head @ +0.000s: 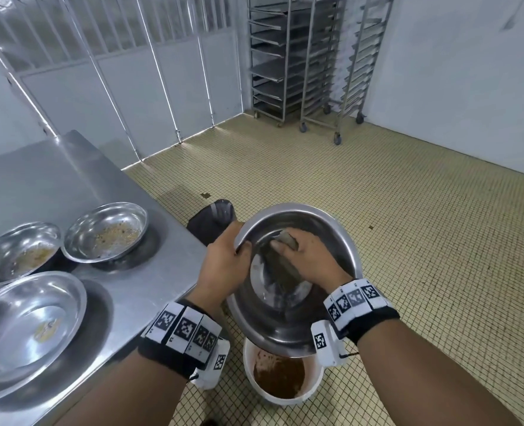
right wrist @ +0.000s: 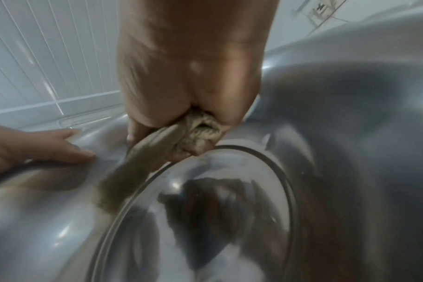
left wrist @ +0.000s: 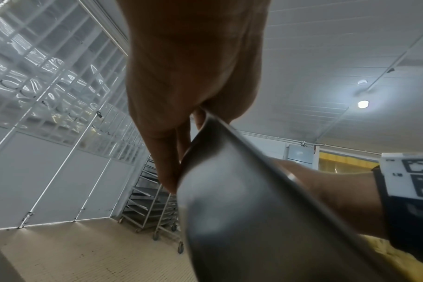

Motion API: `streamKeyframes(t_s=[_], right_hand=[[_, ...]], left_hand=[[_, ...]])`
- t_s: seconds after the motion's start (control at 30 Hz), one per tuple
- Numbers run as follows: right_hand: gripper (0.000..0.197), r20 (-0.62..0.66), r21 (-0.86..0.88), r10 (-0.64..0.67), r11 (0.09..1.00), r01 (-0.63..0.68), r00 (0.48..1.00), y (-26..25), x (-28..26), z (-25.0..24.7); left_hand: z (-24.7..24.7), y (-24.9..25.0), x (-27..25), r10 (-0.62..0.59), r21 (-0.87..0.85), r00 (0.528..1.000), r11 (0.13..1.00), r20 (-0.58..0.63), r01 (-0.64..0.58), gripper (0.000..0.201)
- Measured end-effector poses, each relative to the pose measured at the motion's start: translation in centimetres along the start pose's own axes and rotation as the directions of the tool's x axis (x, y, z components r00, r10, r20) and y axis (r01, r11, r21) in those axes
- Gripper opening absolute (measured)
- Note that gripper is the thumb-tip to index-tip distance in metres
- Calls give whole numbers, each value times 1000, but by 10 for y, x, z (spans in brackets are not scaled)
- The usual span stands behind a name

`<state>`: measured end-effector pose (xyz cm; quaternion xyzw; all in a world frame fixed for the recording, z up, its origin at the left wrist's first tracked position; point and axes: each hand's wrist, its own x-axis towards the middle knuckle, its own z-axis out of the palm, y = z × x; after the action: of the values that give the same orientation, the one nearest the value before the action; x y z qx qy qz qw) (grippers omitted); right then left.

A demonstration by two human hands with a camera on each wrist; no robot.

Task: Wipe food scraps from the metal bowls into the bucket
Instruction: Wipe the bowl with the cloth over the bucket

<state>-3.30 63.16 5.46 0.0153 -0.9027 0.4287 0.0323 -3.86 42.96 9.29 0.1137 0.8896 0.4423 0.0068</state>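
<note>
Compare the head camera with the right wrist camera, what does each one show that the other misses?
Only the head view shows the white bucket under the tilted bowl, three more bowls on the steel table, and the racks. Only the right wrist view shows the cloth's bunched folds in the right hand's grip. Both show the left hand holding the bowl's rim.

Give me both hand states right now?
Left hand: grips the metal bowl by its rim.
Right hand: holds a cloth inside the bowl.

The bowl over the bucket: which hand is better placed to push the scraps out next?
Right. The right hand grips the cloth inside the bowl; the left hand holds its rim above the bucket.
</note>
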Motion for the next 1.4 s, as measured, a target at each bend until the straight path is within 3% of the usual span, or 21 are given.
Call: streamKeyframes(t_s=[0.1,0.2,0.4,0.57,0.7,0.8,0.97,1.07,1.1,1.2,1.3,1.4], right_hand=[[31,25,-201,5,980,0,1000,6,-4,9],[48,-91,-321,16,946,-44,996,12,-10,15],[28,-89,-440,100,889,-129,991,31,-16,18],[25,-45,-441,92,892,-103,995,33,-30,40],[35,117,-479,102,877,-34,988,48,-51,85],[32,137,-618,138,786,-24,981,56,-60,91],[22,-52,-422,221,879,-222,974,56,-49,72],[26,-234,-174,113,972,-156,966,39,-35,65],[29,-212,-143,82,983,-114,974,33,-33,64],[45,53,-255,78,965,-62,996,26,-35,70],[40,204,-256,1,965,52,979,28,-48,75],[32,300,-211,-14,974,81,954,28,-54,61]], left_hand=[[3,0,-1,6,-10,1000,1000,4,-6,18],[7,4,-6,12,-2,1000,1000,11,-12,19],[6,11,-6,-62,-146,997,988,-43,55,19],[12,-6,-8,-110,-31,994,993,28,111,14],[21,-27,-18,-182,85,981,981,69,176,8],[18,-35,-23,-222,165,972,964,73,208,12],[13,-33,-28,-220,203,973,958,69,202,17],[11,-33,-29,-200,167,979,967,42,191,16],[11,-31,-29,-195,150,980,971,31,189,16],[6,-26,-27,-159,132,987,978,-16,159,17],[1,-29,-20,-147,117,987,981,-62,154,20],[-2,-30,-12,-107,131,988,984,-109,121,21]])
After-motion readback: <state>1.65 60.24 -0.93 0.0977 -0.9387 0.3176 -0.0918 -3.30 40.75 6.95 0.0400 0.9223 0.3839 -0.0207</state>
